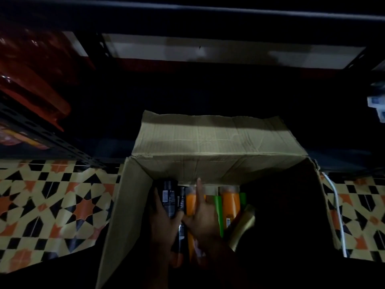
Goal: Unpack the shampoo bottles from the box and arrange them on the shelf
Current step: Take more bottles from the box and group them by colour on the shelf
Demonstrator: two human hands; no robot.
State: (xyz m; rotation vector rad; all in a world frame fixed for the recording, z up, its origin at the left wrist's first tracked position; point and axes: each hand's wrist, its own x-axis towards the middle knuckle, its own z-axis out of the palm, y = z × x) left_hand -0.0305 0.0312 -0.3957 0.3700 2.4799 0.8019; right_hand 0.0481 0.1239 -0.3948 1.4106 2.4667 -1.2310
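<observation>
Honestly can't see much here. The right half of the box (208,140) is pure shadow, so no clue what's in that side. Labels on the bottles (228,202) are too blurry to read. My left hand (164,224) covers the lower part of a dark bottle (169,195). The shelf (229,53) is mostly black, and the box's near edge is cut off at the bottom.

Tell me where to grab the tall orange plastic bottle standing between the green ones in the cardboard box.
Probably round its upper body, coming from above: the orange bottle stands packed between green bottles in the cardboard box, so only its upper part looks free. The right hand is nearest.
</observation>
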